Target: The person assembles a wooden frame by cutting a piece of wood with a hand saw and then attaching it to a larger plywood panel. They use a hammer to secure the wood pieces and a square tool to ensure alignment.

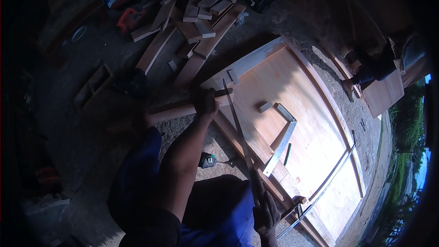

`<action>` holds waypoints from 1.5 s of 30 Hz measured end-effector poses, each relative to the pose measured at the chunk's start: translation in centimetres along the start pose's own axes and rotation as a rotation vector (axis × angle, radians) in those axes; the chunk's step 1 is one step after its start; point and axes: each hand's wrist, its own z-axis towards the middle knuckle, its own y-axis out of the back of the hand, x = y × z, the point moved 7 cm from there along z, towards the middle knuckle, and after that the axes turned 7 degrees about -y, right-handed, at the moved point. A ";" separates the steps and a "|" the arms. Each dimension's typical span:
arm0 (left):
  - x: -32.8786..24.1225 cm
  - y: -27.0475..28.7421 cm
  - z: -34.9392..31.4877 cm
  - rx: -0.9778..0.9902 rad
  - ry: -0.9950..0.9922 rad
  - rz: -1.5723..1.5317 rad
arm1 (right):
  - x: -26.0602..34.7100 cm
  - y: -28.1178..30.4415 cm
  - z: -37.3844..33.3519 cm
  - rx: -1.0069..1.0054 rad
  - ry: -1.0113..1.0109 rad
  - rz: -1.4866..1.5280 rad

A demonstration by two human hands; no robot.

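Saw [246, 150] and wooden bar [176, 113] in hand

The saw's tapering grey blade is pointed far and slightly left, seen across the bar's right end. Its handle is grasped by the fingers of the right hand [266, 214], beside the panel [256, 84]. The bar, pale-sided, running left to right, is clasped by the left hand's [206, 103] fingers.

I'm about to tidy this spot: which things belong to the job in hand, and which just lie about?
In use:
Long, narrow grey metal saw, in the right hand
Brown wooden strip, under the left hand

Apparently lying about:
Silver L-shaped metal square
Slim green stick, perhaps a pencil
Black-and-green tape measure
Small brown wooden block
Heaped brown wooden pieces
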 end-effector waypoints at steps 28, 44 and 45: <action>0.8 -3.2 0.9 0.030 0.050 -0.182 | -1.7 -3.2 4.7 -0.004 0.057 0.012; -0.6 -1.6 0.1 -0.018 0.000 -0.190 | -2.4 -1.3 2.1 0.021 0.040 0.096; -0.5 -0.8 -0.6 -0.057 0.006 -0.150 | -1.9 -0.9 0.8 0.040 0.027 0.083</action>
